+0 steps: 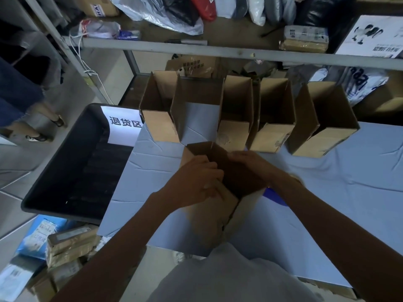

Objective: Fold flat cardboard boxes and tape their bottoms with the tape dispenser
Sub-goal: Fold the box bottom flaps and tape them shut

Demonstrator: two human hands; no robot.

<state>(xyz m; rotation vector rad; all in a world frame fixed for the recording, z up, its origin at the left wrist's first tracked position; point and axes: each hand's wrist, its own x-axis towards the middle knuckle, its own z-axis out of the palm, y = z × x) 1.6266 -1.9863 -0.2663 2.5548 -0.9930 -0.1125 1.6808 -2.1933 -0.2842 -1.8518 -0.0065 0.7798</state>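
Box (209,214) at table (152,171) front-ctr, row of boxes (234,131) behind it, bin (65,166) left of table.

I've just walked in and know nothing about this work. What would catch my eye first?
First, the hands in the middle: the left hand and right hand hold a cardboard box over the blue-grey table. Behind it, a row of opened boxes stands along the table's far edge. To the left sits a big black bin with a white sign.
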